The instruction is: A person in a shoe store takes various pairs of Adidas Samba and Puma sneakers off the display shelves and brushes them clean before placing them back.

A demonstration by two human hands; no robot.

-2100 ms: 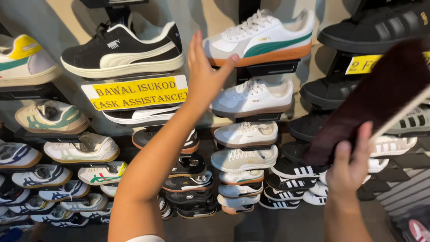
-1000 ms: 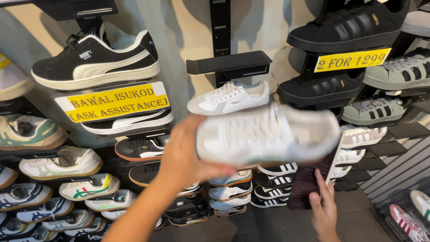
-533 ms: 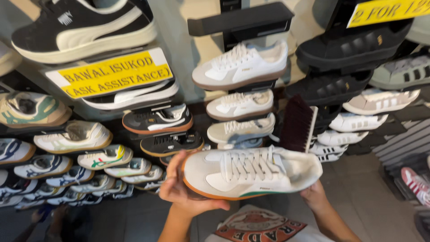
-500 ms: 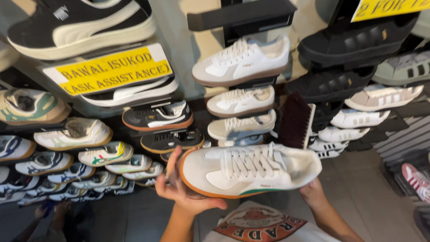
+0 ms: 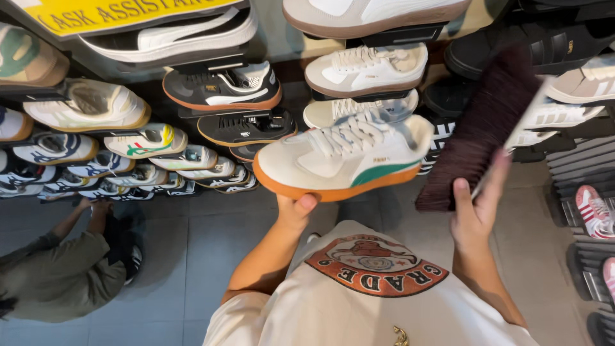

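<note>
Left hand (image 5: 296, 209) grips the white sneaker (image 5: 343, 157) from below at its gum sole, thumb on the sole edge. Sneaker is held in front of the wall shoe display (image 5: 224, 90), long axis roughly horizontal, toe pointing left, heel up-right, slightly tilted. Right hand (image 5: 477, 208) clasps the dark brush (image 5: 480, 128), bristles slanting up-right, just beside the sneaker's heel. Another person (image 5: 57, 275) crouches low left.

At the centre of the frame the left hand (image 5: 296, 209) holds a white sneaker (image 5: 343, 157) with a green stripe and orange sole from beneath, toe pointing left. At right, the right hand (image 5: 475, 214) grips a dark bristle brush (image 5: 477, 131), just beside the shoe's heel. Another person (image 5: 61, 275) crouches at lower left below the wall shelves of shoes (image 5: 221, 90).
</note>
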